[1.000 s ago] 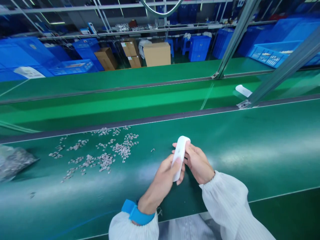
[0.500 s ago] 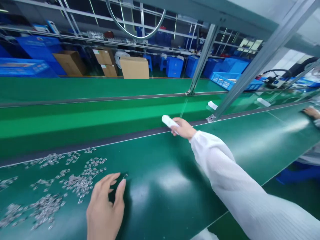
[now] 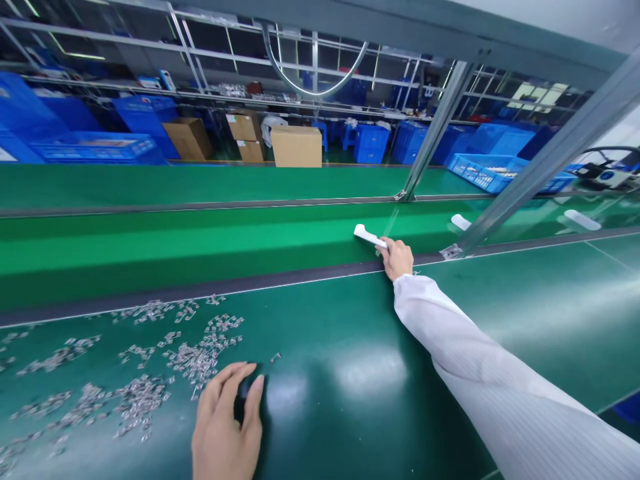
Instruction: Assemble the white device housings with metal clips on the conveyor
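My right hand [image 3: 399, 259] reaches over the dark strip at the belt's near edge. Its fingers are closed on one end of a long white plastic part [image 3: 369, 235], held just over the bright green conveyor belt [image 3: 200, 239]. Near the front of the green table my left hand [image 3: 229, 417] is open, thumb and fingers curved apart with nothing between them. Beyond its fingertips lies one small bent metal piece [image 3: 275, 357]. Heaps of small metal clips [image 3: 197, 357] spread over the table to the left of that hand.
Another white part [image 3: 461, 222] lies on the belt beside a slanted metal post [image 3: 540, 160], with one more [image 3: 583, 220] farther right. A blue basket [image 3: 485, 172] stands across the belt. Cardboard boxes [image 3: 297, 146] and blue bins are behind. A metal beam [image 3: 400, 33] crosses overhead.
My right hand has swung the white part farther out over the belt and turned it edge-on. My left hand stays open over the table. The view has shifted left.
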The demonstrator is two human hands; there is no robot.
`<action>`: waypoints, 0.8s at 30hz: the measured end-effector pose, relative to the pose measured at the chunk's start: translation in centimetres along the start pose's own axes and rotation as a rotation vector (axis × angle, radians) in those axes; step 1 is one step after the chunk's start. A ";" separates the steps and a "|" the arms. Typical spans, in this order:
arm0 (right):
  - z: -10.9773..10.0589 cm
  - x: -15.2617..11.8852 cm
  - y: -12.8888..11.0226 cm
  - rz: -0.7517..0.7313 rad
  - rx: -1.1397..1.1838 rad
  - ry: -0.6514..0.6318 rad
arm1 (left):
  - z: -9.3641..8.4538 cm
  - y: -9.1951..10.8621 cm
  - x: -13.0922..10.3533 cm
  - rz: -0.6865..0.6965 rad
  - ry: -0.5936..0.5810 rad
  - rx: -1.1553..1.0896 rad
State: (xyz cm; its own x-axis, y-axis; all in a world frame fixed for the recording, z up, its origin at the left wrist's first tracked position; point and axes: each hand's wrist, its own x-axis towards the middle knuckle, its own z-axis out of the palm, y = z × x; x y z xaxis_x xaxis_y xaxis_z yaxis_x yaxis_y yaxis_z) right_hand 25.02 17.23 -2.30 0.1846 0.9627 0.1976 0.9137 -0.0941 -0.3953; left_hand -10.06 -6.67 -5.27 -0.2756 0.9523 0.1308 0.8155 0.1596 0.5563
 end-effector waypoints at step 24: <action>3.3 -13.8 -3.1 -0.403 0.104 0.144 | -6.6 -6.2 6.4 0.220 -0.055 0.302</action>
State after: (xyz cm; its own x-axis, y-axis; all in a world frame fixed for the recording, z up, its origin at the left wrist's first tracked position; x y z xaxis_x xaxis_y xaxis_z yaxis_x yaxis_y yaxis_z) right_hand 18.41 5.07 -6.78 -0.1241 0.8713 0.4748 0.8829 0.3154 -0.3479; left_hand -20.25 -3.31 -2.44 -0.0562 0.9837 0.1709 0.9678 0.0116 0.2514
